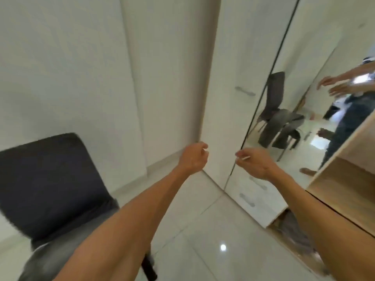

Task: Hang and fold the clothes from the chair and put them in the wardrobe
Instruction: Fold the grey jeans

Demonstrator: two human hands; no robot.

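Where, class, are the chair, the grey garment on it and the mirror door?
chair [44,179]: head view, on its dark backrest.
grey garment [60,254]: head view, on the part lying over the seat.
mirror door [316,47]: head view, on its upper glass.

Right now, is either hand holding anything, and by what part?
Left hand holds nothing. Right hand: thin white sliver at the fingers, too blurred to tell.

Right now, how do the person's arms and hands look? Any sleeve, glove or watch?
Both forearms are bare as far as the picture shows; no sleeve is visible. The left hand and the right hand wear no gloves, and no watch or bracelet shows. The nails seem long and pale, but blur makes this uncertain.
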